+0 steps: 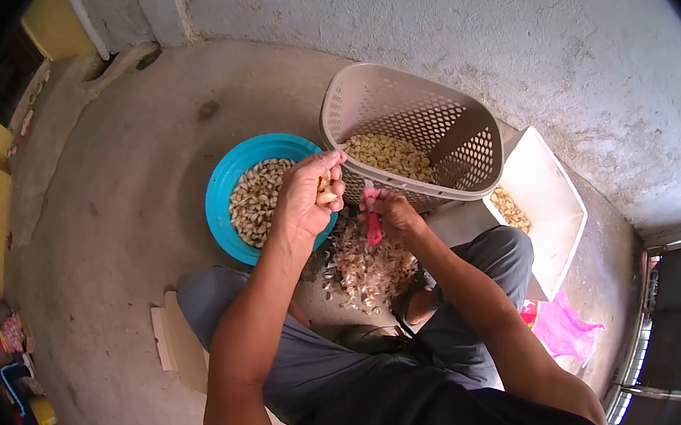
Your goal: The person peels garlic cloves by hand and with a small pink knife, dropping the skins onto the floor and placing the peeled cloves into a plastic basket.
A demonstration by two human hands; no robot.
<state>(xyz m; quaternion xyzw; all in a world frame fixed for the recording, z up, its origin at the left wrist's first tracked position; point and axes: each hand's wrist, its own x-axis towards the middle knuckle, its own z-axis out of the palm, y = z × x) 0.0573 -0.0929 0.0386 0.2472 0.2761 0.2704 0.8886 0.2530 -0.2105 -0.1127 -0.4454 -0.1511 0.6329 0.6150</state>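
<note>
The left hand (305,195) curls its grip around small, pale tan cloves (325,195) above the round blue plastic basin's (223,212) edge; the right hand's (397,213) grip closes on a small pink-handled blade (372,219) beside the grey-brown perforated plastic basket (381,84).

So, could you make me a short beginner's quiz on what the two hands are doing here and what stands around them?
1. True or false: the left hand holds several cloves.
2. Multiple choice: what colour is the handle of the small tool in the right hand?
a) blue
b) yellow
c) red
3. Fill in: as the person sees it, the round basin stands to the ____ of the perforated basket.

Key: 1 true; 2 c; 3 left
</note>
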